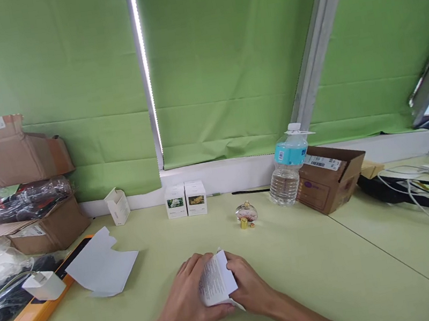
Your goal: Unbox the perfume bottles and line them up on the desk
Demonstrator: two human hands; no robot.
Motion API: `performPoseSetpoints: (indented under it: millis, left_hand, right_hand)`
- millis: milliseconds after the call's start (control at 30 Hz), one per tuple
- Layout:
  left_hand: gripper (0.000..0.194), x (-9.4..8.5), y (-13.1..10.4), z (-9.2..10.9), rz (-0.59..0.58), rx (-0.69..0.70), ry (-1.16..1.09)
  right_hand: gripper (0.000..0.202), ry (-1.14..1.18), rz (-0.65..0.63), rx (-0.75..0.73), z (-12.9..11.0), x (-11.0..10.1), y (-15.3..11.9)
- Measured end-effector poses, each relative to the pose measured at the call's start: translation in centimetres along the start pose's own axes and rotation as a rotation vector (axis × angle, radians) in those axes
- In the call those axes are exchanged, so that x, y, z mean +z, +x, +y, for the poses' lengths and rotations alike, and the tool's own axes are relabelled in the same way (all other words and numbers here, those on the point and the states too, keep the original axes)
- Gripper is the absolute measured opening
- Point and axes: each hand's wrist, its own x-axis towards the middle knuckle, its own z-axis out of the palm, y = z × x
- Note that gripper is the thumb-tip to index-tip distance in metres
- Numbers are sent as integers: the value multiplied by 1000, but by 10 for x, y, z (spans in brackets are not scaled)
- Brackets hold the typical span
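A small white box point(213, 283) with printed text on its side is held above the table's near middle, an end flap raised toward the right. My left hand point(189, 297) wraps round its left side, thumb along the lower edge. My right hand point(250, 285) is at the flap end, its fingers bent against the flap and partly hidden by it. Beyond the hands stand a round glass bottle point(246, 212) with a gold neck and a small gold cap point(243, 223). Two white boxes with flower pictures point(175, 202) point(196, 199) stand side by side at the back.
An opened white box point(118, 206), torn white paper point(103, 265), an orange power strip point(39, 313) and stacked cartons point(14, 154) are on the left. A water bottle point(286, 168), a brown carton point(323, 181) and white cables point(410, 189) lie to the right.
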Motion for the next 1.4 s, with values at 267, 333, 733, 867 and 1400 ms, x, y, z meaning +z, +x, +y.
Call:
performPoseSetpoints:
  millis: [267,333,733,867,1400]
  left_hand:
    - [73,-4,0,2,-23,-20,6]
    - [72,-6,0,3,-41,-10,2]
    - [72,-21,8,13,-134,-82,46]
    - [57,-28,9,9,-112,-75,67]
    - [66,-38,9,-6,-63,-90,25]
  right_hand:
    - [9,41,32,4,4,4,0]
    - [9,36,55,19,3,6,0]
    - [7,-70,18,20,-6,8,2]
    - [6,-114,-18,31,-7,-8,10]
    - [20,295,-169,262,-7,-43,21]
